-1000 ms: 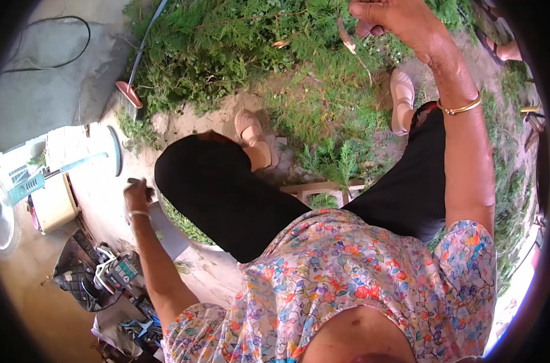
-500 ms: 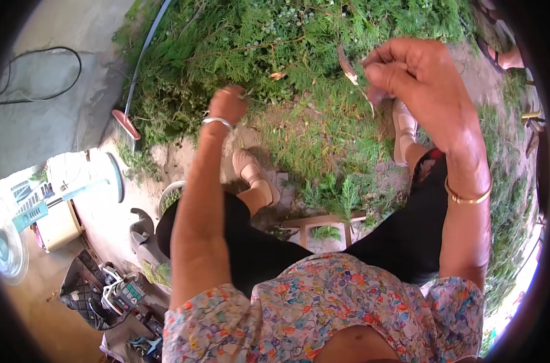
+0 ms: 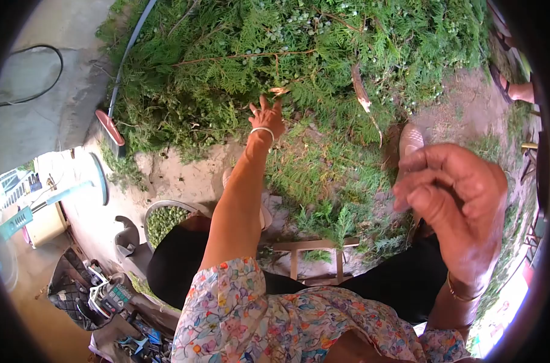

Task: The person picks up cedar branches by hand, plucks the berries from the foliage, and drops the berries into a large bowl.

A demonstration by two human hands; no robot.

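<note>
While the right hand (image 3: pixel 456 202) is being held up nearest the camera, at the right of the frame, its fingers are being curled toward the thumb; whether anything is being pinched cannot be told. In the centre, the left hand (image 3: pixel 267 121) is being stretched out with fingers spread and nothing visibly gripped, over the near edge of the leafy branches (image 3: pixel 244 78), contact being unclear. By these, much of the upper frame is being covered. They are being judged light and springy, with soft, easily snapped tips; firmer hold is being offered by woody stems, such as the bare stick (image 3: pixel 360 94). Lower down, room is being narrowed by a wooden frame (image 3: pixel 317 245) and, at the left, by a round basin (image 3: pixel 146 221) of green pieces (image 3: pixel 164 222). Farther off, the heap is being bordered by a broom (image 3: pixel 109 125) at the left and open ground (image 3: pixel 462 103) at the right, near another person's foot (image 3: pixel 521 92).
</note>
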